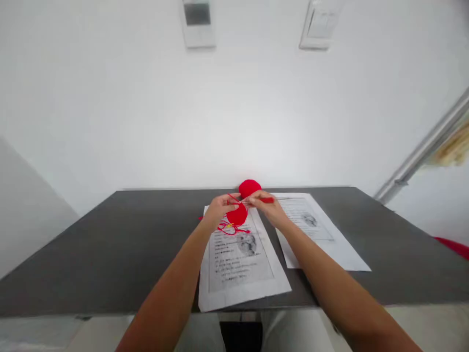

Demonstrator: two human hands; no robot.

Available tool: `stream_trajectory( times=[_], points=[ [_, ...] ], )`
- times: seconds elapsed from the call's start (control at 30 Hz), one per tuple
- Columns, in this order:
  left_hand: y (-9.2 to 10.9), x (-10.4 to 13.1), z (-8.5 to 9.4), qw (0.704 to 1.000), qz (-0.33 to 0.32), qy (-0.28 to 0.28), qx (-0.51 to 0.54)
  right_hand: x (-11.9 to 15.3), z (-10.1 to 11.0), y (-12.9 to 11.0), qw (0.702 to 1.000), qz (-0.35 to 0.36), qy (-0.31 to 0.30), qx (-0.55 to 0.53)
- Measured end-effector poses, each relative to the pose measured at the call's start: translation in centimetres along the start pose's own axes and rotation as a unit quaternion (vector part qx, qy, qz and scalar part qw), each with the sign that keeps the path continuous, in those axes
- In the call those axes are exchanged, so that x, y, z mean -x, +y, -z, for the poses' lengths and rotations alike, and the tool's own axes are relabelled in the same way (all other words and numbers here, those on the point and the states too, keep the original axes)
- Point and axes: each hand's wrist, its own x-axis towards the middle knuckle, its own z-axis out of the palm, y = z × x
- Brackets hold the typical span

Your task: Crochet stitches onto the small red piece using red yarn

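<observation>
Though small, right hand (266, 203) seemingly curled

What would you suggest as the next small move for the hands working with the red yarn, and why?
Probably catching the red strand with the thin tool: the right hand holds it with one end close to that strand, while the left hand grips the round red piece.
</observation>
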Motion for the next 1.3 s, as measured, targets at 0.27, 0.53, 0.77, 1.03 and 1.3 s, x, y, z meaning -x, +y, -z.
stream_trajectory(
  times=[0.27, 0.53, 0.77, 1.03, 1.3],
  points=[
    [0.2, 0.2, 0.0, 0.999, 0.018, -0.004, -0.028, -0.2, 0.6, -0.3, 0.996, -0.045, -0.031, -0.069],
    [0.4, 0.4, 0.1, 0.999, 0.023, -0.017, -0.036, -0.2, 1.0, -0.8, 0.994, -0.054, -0.068, -0.058],
    [0.2, 0.3, 0.1, 0.998, 0.006, -0.012, -0.063, -0.2, 1.1, -1.0, 0.995, -0.045, -0.088, -0.008],
    [0.0, 0.0, 0.2, 0.995, -0.029, 0.014, -0.098, -0.1, 0.3, -0.8, 0.994, 0.005, -0.066, 0.088],
    [-0.3, -0.1, -0.1, 0.985, -0.073, 0.048, -0.151, 0.2, -0.3, -0.1, 0.957, 0.094, -0.062, 0.267]
  ],
)
